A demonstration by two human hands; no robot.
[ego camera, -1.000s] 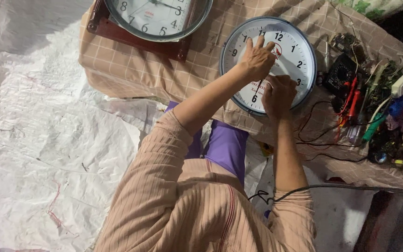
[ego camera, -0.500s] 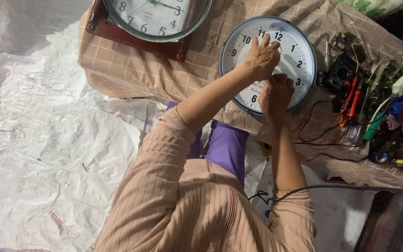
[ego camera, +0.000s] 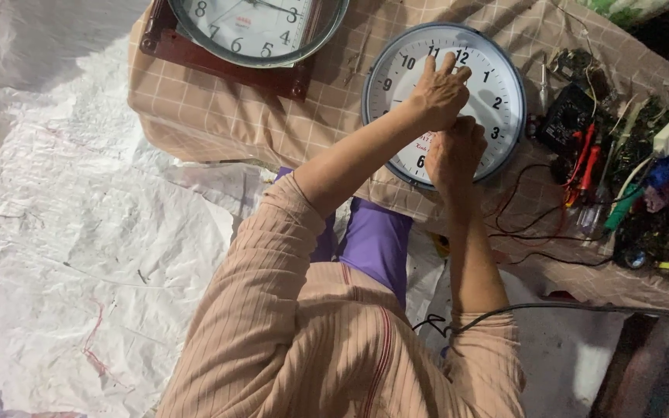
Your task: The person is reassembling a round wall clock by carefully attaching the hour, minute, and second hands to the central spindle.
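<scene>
A round wall clock (ego camera: 497, 77) with a white face and a blue-grey rim lies flat on a checked beige cloth (ego camera: 218, 116). My left hand (ego camera: 439, 93) lies on the face, fingers stretched toward the top numerals. My right hand (ego camera: 454, 151) sits just below it over the clock's middle, fingers curled, knuckles up. Both hands hide the clock's centre, so I cannot tell whether the right hand holds anything. The two hands touch each other.
A second, larger clock (ego camera: 257, 23) rests on a dark red wooden board (ego camera: 226, 70) at the top. Right of the blue-rimmed clock lie a black meter (ego camera: 567, 116), red-handled tools (ego camera: 582, 166), wires and small parts. Crumpled white sheeting (ego camera: 71, 248) covers the floor at left.
My left hand has slid a little up the clock face toward the top numerals. My right hand has stayed over the clock's middle.
</scene>
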